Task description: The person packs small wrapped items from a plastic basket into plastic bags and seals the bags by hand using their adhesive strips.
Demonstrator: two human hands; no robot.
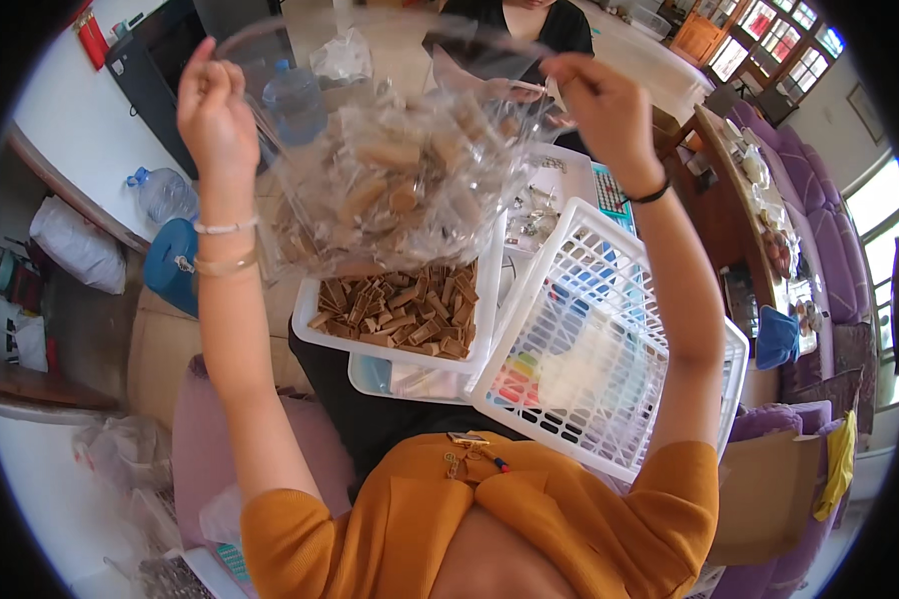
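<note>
A large clear plastic bag [400, 190] is stretched up between my raised hands. Inside it are many small brown pieces in clear wrapping. My left hand [218, 118] is closed on the bag's upper left edge. At the other side of the opening, my right hand [607, 112] pinches the bag's edge. Below the bag stands a white tray [400, 357], partly covered by it, with a heap of small folded brown cardboard-like pieces [400, 311]. The bag hangs over the tray's far part.
A white lattice basket [517, 321] leans at the tray's right, colourful items showing through it. Behind it, a white box [567, 180] contains small metallic parts. Another person [514, 30] sits opposite. A blue bin [173, 268] and a water bottle [165, 193] stand left; a wooden table [739, 190] is right.
</note>
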